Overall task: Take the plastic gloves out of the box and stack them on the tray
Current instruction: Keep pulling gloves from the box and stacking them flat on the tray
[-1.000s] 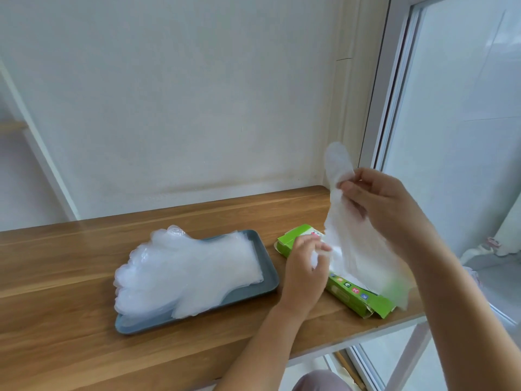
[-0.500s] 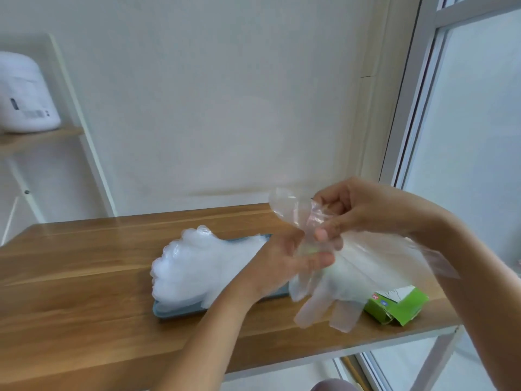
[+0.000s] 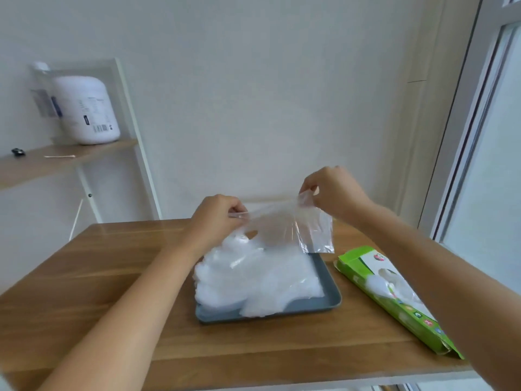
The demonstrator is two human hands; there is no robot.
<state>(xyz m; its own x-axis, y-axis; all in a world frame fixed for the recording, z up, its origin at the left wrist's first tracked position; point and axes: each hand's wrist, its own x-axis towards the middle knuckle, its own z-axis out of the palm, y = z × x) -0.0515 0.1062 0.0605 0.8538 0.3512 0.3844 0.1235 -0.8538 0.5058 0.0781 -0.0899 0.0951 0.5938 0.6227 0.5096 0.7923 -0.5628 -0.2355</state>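
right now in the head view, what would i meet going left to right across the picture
white container → left hand → clear glove pinched between the hands → right hand → green box. The tray overlaps the hands, so it is left out.

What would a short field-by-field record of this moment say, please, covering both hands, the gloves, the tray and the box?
left grip: pinches one end of the clear glove
right grip: pinches the glove's other end, slightly higher
clear glove: stretched between both hands, hanging above the tray
glove stack: piled on the tray, covering most of it
tray: grey, on the wooden table
box: green, lying right of the tray, apart from it, white plastic showing at its opening
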